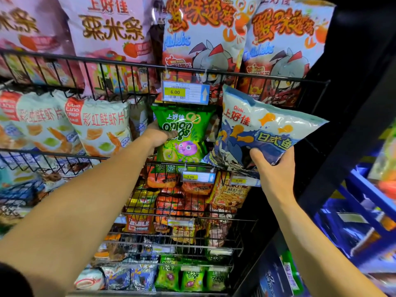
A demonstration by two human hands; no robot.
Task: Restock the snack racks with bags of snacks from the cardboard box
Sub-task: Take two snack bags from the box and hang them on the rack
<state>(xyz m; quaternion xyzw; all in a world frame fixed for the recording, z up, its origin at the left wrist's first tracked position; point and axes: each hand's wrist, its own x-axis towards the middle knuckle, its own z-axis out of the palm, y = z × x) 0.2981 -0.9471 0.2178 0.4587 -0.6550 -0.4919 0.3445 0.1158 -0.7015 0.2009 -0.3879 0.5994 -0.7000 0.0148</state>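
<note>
- At the far left of the rack (64,58), prawn bags (96,125) already fill their wire shelf; leave them be.
- Your left hand (157,135) grips the green bag (182,133) at its left edge, thumb across the front, fingers hidden behind; the bag stands upright in the middle shelf, under the price tag (184,92).
- Judge that bag light, puffed and crackly; the chips inside look fragile, so hold by the edge or seam and don't crush the belly.
- Your right hand (276,168) pinches the blue bag (265,133) at its lower edge, thumb on the front, fingers curled beneath; the bag tilts up and leftward from the hand, its top corner near the tag, just right of the green bag.
- Its film looks slick; support it from below while you slide it into the gap beside the green one.
</note>
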